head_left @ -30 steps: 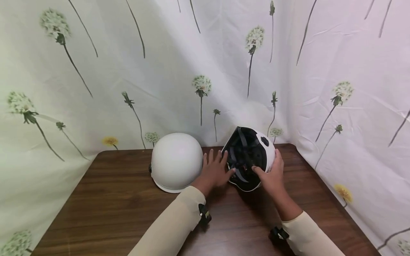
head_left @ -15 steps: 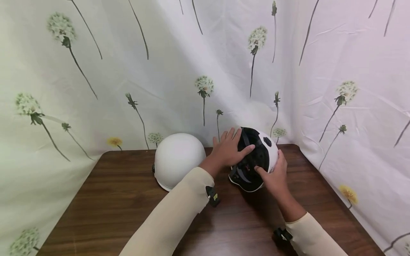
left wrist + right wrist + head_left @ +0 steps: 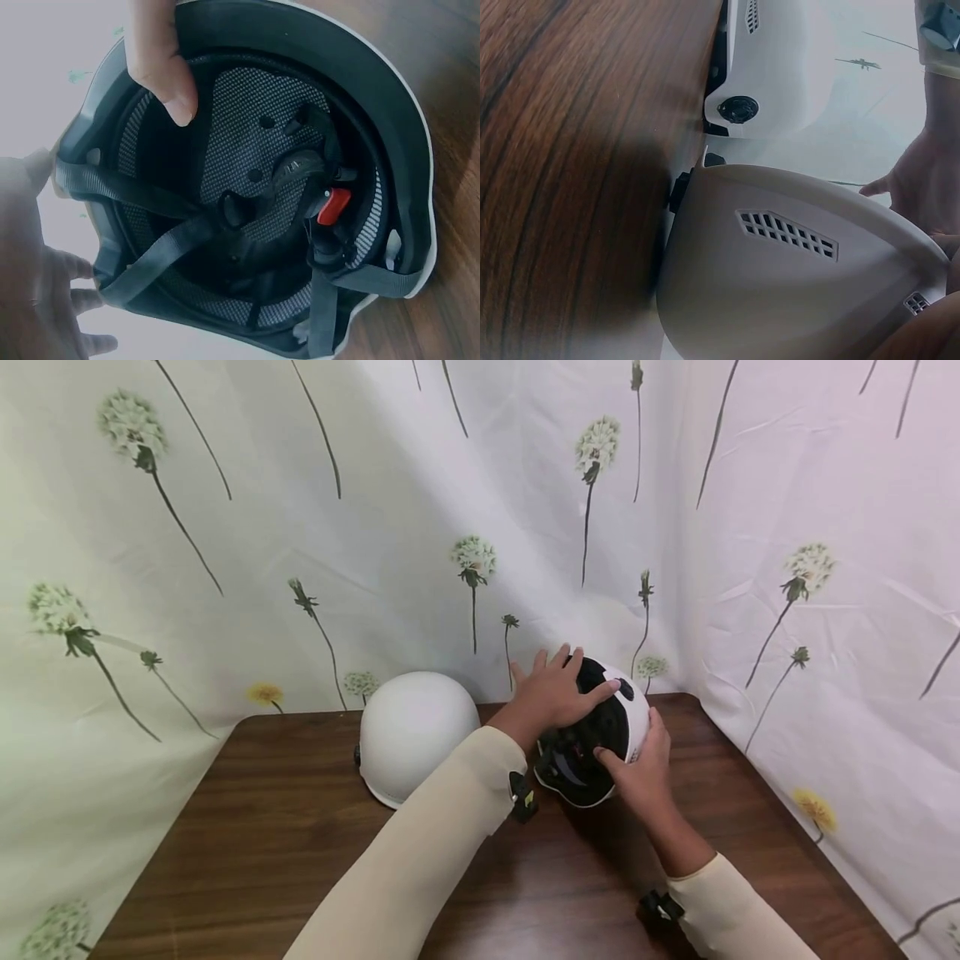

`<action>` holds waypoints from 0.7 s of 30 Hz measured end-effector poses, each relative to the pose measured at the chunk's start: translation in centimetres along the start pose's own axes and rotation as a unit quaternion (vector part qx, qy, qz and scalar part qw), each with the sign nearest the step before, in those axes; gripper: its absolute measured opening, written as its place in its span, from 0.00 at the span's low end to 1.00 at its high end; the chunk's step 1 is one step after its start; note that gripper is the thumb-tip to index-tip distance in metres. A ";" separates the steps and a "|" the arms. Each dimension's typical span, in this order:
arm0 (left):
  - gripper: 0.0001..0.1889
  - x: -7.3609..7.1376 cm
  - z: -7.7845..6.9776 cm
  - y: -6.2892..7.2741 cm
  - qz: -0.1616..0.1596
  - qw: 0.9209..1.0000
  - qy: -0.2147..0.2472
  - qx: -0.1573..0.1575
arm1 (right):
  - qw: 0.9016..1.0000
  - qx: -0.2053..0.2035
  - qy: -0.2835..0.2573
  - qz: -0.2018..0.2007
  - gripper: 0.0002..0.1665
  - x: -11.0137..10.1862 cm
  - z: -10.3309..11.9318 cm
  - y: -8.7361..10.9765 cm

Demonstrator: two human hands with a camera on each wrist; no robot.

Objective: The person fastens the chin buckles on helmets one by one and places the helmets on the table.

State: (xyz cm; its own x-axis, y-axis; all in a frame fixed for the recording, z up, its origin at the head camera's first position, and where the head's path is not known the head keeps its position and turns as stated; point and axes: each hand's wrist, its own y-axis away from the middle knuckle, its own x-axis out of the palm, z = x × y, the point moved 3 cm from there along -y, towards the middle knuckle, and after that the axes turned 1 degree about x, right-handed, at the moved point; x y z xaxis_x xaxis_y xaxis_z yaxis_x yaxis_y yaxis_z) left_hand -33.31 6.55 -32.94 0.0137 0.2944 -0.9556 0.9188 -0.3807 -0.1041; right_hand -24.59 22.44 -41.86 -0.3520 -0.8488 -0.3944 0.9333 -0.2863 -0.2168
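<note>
A white helmet (image 3: 638, 714) stands tilted on the table, its black inside toward me. My right hand (image 3: 643, 781) grips its right side, thumb inside the rim and fingers around the shell. Spread and fairly straight, the fingers of my left hand (image 3: 551, 693) reach the upper rim, the thumb overlapping a black round piece on the shell. The left wrist view shows the padding (image 3: 255, 127), dark straps (image 3: 154, 262) and a red buckle part (image 3: 334, 206). Vent slots (image 3: 787, 234) mark the shell in the right wrist view. To the left sits a second white helmet (image 3: 416, 735), dome up.
Both helmets stand near the back edge of the dark wooden table (image 3: 285, 827). Right behind it hangs a white cloth (image 3: 405, 568) printed with dandelions, which also runs along the right side. My left sleeve (image 3: 420, 843) crosses in front of the second helmet.
My left hand has moved up and right from between the helmets to the upper rim of the tilted one. The right hand keeps its hold, and both helmets stay in place.
</note>
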 end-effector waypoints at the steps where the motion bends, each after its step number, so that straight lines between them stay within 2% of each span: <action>1: 0.52 0.0 0.0 0.0 0.002 1.000 0.001 -0.001 | 1.000 -0.002 -0.001 -0.001 0.67 0.0 0.1 0.1; 4: 0.51 0.0 -0.1 -0.1 0.007 1.000 0.017 -0.007 | 1.000 -0.012 -0.025 -0.003 0.63 -0.2 0.1 0.1; 9: 0.51 0.0 -0.1 0.1 0.017 0.999 0.042 -0.016 | 0.993 -0.031 -0.114 -0.010 0.50 -0.5 -0.1 -0.2; 15: 0.52 0.3 -0.3 0.5 0.019 0.999 0.044 -0.010 | 0.986 0.019 -0.167 -0.002 0.47 -0.1 -0.9 -0.8; 21: 0.51 0.5 -0.4 0.4 0.002 0.999 0.032 -0.005 | 0.964 0.060 -0.258 -0.011 0.44 0.4 -1.3 -1.4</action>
State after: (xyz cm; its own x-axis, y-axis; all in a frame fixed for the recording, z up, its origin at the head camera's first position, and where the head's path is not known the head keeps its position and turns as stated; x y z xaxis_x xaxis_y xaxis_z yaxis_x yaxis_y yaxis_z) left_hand -32.80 6.88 -33.35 0.0422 0.3477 -0.9367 0.9226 -0.3734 -0.0970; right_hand -26.19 23.07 -42.93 -0.3191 -0.9409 0.1132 0.9381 -0.3306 -0.1033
